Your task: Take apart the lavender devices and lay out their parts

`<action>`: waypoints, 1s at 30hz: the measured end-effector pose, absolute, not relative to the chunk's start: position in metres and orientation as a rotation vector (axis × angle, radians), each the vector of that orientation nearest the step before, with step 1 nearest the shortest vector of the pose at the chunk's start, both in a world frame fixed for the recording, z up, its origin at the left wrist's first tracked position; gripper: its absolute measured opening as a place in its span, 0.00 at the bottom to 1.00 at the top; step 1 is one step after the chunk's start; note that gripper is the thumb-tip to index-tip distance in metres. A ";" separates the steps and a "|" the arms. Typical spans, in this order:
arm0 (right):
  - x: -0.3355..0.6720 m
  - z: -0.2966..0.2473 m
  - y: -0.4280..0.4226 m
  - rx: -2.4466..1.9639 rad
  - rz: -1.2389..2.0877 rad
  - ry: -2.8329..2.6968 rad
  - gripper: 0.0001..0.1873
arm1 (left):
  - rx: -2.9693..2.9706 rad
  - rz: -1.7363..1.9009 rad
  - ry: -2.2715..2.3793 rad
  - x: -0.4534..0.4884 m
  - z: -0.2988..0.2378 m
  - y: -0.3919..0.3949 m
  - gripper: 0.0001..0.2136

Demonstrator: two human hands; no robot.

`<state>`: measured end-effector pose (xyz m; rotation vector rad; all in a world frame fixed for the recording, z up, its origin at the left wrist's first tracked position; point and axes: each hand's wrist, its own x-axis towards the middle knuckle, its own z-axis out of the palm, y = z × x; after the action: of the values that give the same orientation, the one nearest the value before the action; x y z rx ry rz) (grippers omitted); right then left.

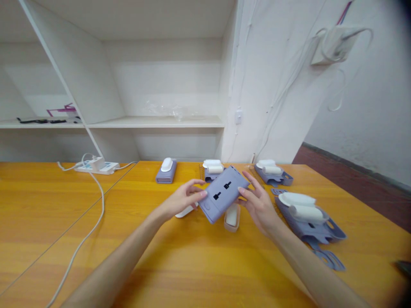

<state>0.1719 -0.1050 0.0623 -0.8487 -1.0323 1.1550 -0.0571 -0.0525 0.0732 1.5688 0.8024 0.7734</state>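
A flat lavender plastic box with two black keyhole-like marks on its face is held tilted above the table. My left hand grips its left end, thumb on the face. At the opposite end, my right hand holds the edge with its thumb on the face and index finger stretched out. Beneath the box lie a white rounded piece, partly hidden by my left hand, and a small pinkish tray with a white piece in it.
Another lavender box carries a white oval piece. Lavender holders with white rolls stand at back centre, back right and right. Flat lavender pieces lie in front. A power strip with a white cable sits left, below white shelves.
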 end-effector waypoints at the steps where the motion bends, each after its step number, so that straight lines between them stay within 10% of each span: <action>1: 0.171 0.063 -0.105 -0.859 1.152 -1.026 0.38 | 1.562 0.689 0.756 -0.055 0.074 -0.058 0.25; 30: 0.129 0.051 -0.122 -0.952 1.224 -1.320 0.20 | 1.008 1.359 0.724 0.005 0.101 -0.070 0.22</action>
<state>0.1290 -0.1225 0.0506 -0.9521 -1.3202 1.2241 0.0047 -0.0702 0.1013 1.0084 0.7239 1.3593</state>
